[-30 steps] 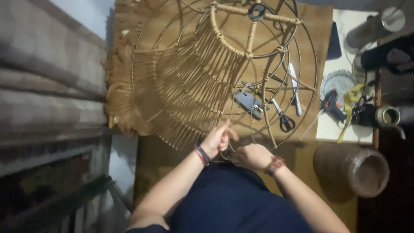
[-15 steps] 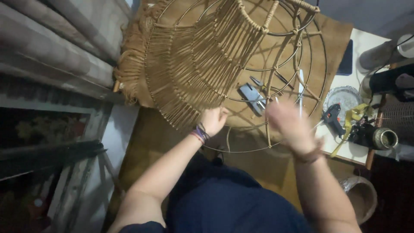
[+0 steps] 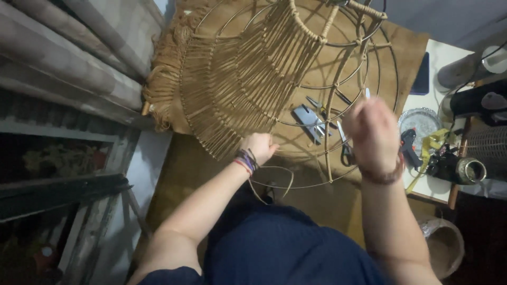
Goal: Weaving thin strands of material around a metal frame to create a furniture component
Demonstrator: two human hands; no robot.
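Bare-armed, no sleeves showing. Stack of thin cord bracelets, dark, purple and red, around wrist of left hand; brown beaded band at wrist of right hand. Dark navy ribbed garment at 6 o'clock.

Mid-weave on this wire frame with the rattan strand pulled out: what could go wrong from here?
1. The loose strand loops slack below the left hand; it may kink or snag on the wire frame as the raised right hand pulls.
2. Scissors and pliers lie under the frame's open rings; the strand could catch them.
3. The glue gun sits near the table edge, beside the right wrist, and might get knocked.
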